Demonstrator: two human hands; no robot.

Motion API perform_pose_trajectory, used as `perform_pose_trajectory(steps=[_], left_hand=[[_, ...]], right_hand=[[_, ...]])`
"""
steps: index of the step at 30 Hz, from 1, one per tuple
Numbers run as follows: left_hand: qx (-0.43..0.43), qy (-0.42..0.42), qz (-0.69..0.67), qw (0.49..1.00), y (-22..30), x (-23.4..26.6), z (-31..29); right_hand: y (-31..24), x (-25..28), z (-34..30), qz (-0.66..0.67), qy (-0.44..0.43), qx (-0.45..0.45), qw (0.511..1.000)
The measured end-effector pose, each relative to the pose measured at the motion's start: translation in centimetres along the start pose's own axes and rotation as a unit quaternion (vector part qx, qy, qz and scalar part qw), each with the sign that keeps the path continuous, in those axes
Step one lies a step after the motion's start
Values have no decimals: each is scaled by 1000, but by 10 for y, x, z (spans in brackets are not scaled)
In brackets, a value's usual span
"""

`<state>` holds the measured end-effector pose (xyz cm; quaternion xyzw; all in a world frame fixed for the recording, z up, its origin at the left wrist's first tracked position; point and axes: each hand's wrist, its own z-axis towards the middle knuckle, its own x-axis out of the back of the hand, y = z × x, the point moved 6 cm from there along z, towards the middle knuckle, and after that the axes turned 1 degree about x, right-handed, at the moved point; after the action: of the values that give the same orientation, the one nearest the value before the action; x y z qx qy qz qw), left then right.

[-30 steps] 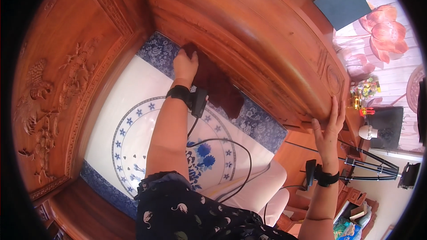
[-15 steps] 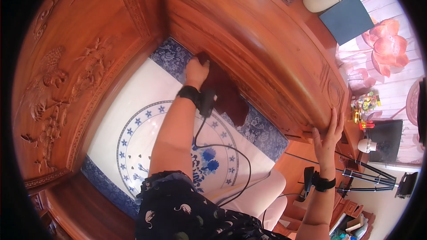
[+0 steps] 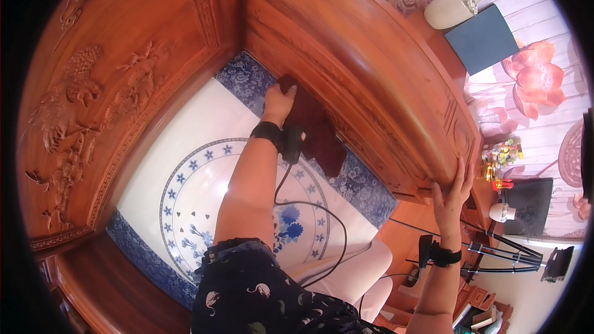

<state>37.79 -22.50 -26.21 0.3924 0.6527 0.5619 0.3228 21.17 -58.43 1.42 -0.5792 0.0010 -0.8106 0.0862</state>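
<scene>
My left hand (image 3: pixel 280 102) is closed on the upper end of a dark brown cloth (image 3: pixel 315 133). The cloth hangs down along the inner foot of a curved wooden armrest (image 3: pixel 359 68), over the edge of the seat cushion. My right hand (image 3: pixel 453 196) lies on the front end of that armrest with fingers stretched out and thumb apart, holding nothing. Each wrist wears a black strap with a small device; a dark cable runs from the left one. Beneath my left arm is the white seat cushion (image 3: pixel 161 154) with blue floral bands and a round flower pattern.
A carved wooden backrest (image 3: pixel 111 86) rises on the left. Beyond the armrest stand a white vase (image 3: pixel 451 9), a dark square panel (image 3: pixel 481 38) and small colourful ornaments (image 3: pixel 504 154). At the lower right is a black tripod (image 3: pixel 507 253). My knees press near the cushion's front edge.
The whole view has shifted slightly. My left hand stays on the cloth in nearly the same spot by the armrest, and my right hand still rests on the armrest's end.
</scene>
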Motion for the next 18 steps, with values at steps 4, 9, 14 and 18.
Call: perform_pose_trajectory(steps=[4,9,14,18], left_hand=[[-54,-47,290,954,49,-6,-14],[-126,-21,196,972,34,2,-6],[-50,-23,240,969,36,-1,-12],[-29,-32,269,962,37,-2,-4]], right_hand=[[4,0,-2,-7,0,-6,1000],[-1,0,0,0,0,-8,1000],[1,0,-1,-10,-2,-16,1000],[0,0,-2,-7,3,-7,1000]])
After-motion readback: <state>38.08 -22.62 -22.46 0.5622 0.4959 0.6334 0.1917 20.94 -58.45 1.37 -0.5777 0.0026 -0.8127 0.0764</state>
